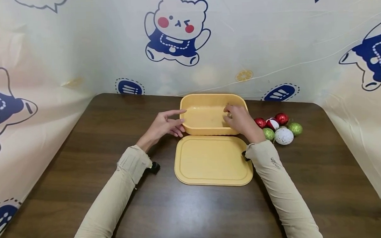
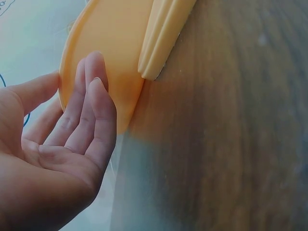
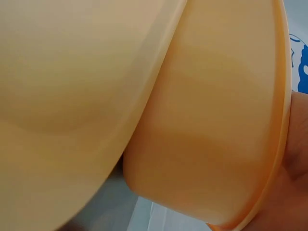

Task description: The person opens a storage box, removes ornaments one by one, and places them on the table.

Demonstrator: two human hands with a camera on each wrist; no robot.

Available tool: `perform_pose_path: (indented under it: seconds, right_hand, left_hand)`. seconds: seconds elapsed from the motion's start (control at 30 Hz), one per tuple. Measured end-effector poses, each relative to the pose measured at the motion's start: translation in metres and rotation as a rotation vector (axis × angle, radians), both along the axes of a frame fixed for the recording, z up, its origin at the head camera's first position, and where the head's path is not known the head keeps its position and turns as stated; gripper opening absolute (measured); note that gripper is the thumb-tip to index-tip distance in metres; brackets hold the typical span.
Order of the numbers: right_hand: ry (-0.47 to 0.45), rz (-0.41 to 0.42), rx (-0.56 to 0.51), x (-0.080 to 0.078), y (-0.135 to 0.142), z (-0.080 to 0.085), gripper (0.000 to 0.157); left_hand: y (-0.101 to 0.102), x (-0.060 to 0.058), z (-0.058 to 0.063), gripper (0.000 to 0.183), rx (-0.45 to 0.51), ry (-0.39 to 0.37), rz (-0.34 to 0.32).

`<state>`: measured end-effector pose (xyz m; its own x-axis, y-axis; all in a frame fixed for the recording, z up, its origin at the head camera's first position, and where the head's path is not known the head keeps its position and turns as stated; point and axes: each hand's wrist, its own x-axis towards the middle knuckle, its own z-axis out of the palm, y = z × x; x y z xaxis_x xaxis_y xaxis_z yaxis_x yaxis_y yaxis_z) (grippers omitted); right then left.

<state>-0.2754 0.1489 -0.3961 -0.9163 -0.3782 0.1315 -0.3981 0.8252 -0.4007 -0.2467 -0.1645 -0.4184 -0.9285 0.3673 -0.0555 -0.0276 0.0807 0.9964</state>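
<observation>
A yellow rectangular box stands uncovered at the back of the table. My left hand touches its left end, the fingers fairly straight; in the left wrist view the thumb meets the rim of the box. Inside the right end of the box, my right hand pinches a small shiny gold-coloured thing, mostly hidden by the fingers. Only part of that hand shows past the box wall in the right wrist view. The flat yellow lid lies in front of the box.
Right of the box sits a cluster of ornaments: a red ball, a red-and-white ball, a green glitter ball, a speckled white egg and others. A printed cloth hangs along the back edge of the brown table.
</observation>
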Motion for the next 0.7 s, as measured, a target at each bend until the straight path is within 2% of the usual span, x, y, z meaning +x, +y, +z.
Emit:
perform_pose_path:
  seconds: [0.27, 0.5, 0.7]
  right_hand:
    - [-0.075, 0.009, -0.012, -0.0005, -0.0021, 0.0050, 0.023]
    - [-0.067, 0.036, -0.035, -0.0022, 0.0011, 0.0020, 0.014]
    - [-0.063, 0.048, -0.078, -0.0006, 0.0038, -0.0015, 0.015]
  left_hand:
    - [0.0000, -0.0002, 0.0010, 0.053, 0.018, 0.004, -0.003]
    - [0.0013, -0.0012, 0.0004, 0.055, 0.018, 0.008, -0.013]
    - [0.0024, -0.0009, -0.0002, 0.054, 0.015, -0.006, -0.009]
